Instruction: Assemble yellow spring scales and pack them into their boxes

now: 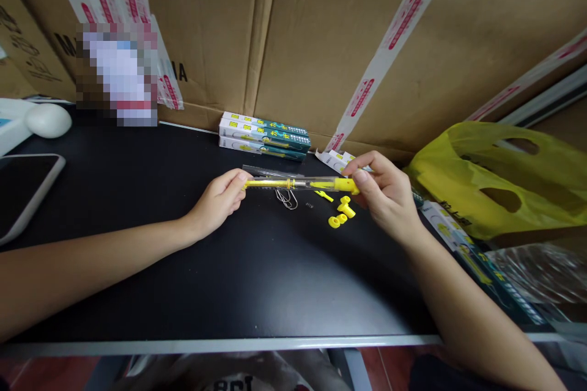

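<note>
Your left hand (220, 198) pinches the left tip of a slim yellow-and-clear plastic pen-shaped tool (300, 184), fingers closed on it. Your right hand (383, 192) closes thumb and forefinger on the tool's yellow right end. The tool is held level between both hands, just above the black counter (257, 275), near its far middle.

Parts on the counter beneath the tool:
- A bent metal wire clip (287, 198), just below the tool's midpoint.
- A tiny dark spring (310, 204), just right of the clip.
- Several small yellow plastic caps and pieces (340, 212), near your right hand.

Progress, judged from the layout: the main body appears put together and in hand, while the clip, spring and yellow pieces lie apart from it, so fitting looks unfinished. Whether the right end is seated cannot be told.

Surroundings: a stack of flat green-and-white printed boxes (263, 136) lies at the far edge against taped brown cardboard cartons (321, 30). A crumpled yellow plastic bag (504, 183) sits at the right, with more printed boxes (463, 238) beside it. A white-framed tablet (22, 192) lies at the left.
</note>
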A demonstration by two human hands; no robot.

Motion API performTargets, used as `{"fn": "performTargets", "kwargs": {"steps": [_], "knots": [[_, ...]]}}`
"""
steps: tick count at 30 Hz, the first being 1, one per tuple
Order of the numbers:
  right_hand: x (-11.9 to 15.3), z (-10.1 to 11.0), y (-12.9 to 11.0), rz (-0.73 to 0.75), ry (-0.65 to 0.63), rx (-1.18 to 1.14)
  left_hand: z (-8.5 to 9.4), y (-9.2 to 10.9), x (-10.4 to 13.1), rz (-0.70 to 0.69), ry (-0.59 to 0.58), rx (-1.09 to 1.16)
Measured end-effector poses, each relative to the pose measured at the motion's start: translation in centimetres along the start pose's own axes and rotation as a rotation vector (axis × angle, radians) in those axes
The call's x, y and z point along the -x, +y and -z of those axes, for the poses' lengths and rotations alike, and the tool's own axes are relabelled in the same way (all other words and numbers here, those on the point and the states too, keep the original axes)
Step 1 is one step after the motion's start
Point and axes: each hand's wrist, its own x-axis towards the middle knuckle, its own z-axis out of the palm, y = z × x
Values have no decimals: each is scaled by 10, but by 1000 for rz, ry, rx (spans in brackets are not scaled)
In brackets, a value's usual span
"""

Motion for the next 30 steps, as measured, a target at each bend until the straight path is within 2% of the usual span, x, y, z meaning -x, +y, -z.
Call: {"fn": "performTargets", "kwargs": {"steps": [4,8,18,30], "knots": [[-1,6,-3,-28,-99,-140,-1,2,0,26,36,0],[-2,9,-6,-37,-153,-129,-2,3,1,29,38,7],[-5,3,-4,47,-86,63,0,1,1,6,7,10],[-2,-3,5,62,-115,163,-1,1,0,26,1,6]]}}
